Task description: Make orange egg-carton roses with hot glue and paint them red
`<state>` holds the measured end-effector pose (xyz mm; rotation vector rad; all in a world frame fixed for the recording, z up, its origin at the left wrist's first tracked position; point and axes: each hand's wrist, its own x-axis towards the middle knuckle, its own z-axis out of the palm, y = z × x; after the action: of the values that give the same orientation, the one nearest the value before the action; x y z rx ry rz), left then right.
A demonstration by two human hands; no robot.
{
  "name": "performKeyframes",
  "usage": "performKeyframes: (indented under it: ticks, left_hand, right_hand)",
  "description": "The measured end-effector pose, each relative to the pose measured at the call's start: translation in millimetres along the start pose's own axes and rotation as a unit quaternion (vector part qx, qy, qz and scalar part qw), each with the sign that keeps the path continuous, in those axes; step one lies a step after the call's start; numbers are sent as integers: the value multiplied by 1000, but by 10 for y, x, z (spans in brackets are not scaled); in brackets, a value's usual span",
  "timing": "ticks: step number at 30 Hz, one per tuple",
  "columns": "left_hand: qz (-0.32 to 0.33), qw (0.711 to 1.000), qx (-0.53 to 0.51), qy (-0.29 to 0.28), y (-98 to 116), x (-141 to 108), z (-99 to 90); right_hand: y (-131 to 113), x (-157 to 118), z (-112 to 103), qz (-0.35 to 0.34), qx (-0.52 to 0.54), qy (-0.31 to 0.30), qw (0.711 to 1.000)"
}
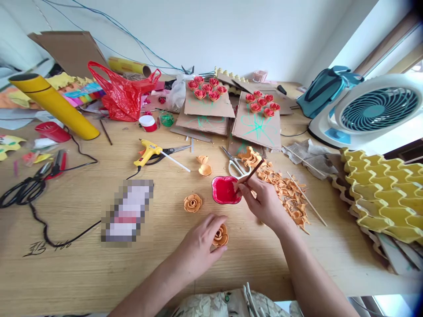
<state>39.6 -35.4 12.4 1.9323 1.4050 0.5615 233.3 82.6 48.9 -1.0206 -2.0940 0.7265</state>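
My right hand (259,198) pinches a dark-handled paintbrush (254,171), its tip down at the right side of a small bowl of red paint (225,192). The fingers of my left hand (201,240) are closed around an orange paper rose (220,237) near the front of the table. A second orange rose (192,203) lies on the wood to the left of the bowl. Behind it sit two loose orange petal cups (205,170). Orange scraps (287,189) are heaped beyond my right hand, beside white-handled scissors (237,167).
Red-painted roses (207,88) stand on cardboard at the back. A yellow glue gun (147,152), black scissors (24,189) and a blurred-out rectangular object (127,211) lie on the left. Yellow egg trays (383,193) and a white fan (370,110) occupy the right side.
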Motion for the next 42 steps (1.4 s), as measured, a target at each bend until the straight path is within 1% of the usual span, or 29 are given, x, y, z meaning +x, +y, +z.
performKeyframes:
  ticks: [2,3,6,8,10,12,14,16,18,21,23,24,26,28,31,33,36,38,40,42]
  left_hand:
    - [11,999,9,-31,3,57,30]
    - [15,999,14,-40,-2,81,37]
    - [25,999,12,-44,-33,132,53]
    - [34,999,0,-40,-58,153,69]
    - [50,998,-20,-35,-80,173,90]
    - [73,996,-41,-26,-98,194,111]
    - [96,993,-62,-10,-117,213,127]
    - [114,990,-83,10,-144,222,137]
    - [127,986,-100,27,-180,222,146]
    - [137,984,-109,41,-243,217,159]
    - [140,984,-106,43,-280,217,167]
    - [141,984,-104,42,-294,218,169]
    - [140,984,-100,43,-314,217,169]
    - [138,985,-97,49,-322,213,165]
    - [134,985,-94,62,-321,197,164]
    - [135,985,-92,63,-320,185,171]
    - [129,986,-88,52,-331,172,195]
    - [117,988,-88,42,-343,170,213]
    - [103,990,-90,36,-349,173,223]
    - [96,991,-91,35,-345,179,222]
  right_hand:
    - [10,0,12,2,18,-20,1000]
    - [17,-1,19,-3,24,-21,999]
    - [40,-7,33,-15,13,4,1000]
    - [45,-10,41,-5,5,6,1000]
    - [37,-2,57,6,21,-11,1000]
    - [26,20,84,1,41,-19,999]
    - [28,42,111,-17,40,-6,999]
    - [46,46,128,-26,17,15,999]
    - [65,31,136,-10,4,19,1000]
    - [65,12,152,22,30,-10,999]
    - [51,16,167,19,48,-13,999]
    - [46,21,173,10,48,-4,999]
    - [43,25,174,-8,27,20,999]
    - [47,17,164,-8,5,28,1000]
    - [52,4,142,12,28,6,1000]
    - [57,9,123,9,47,2,999]
    - [84,17,77,-20,1,43,999]
    - [108,5,45,-24,-36,63,997]
    - [120,-17,28,-5,-32,48,998]
    - [114,-38,25,16,3,19,1000]
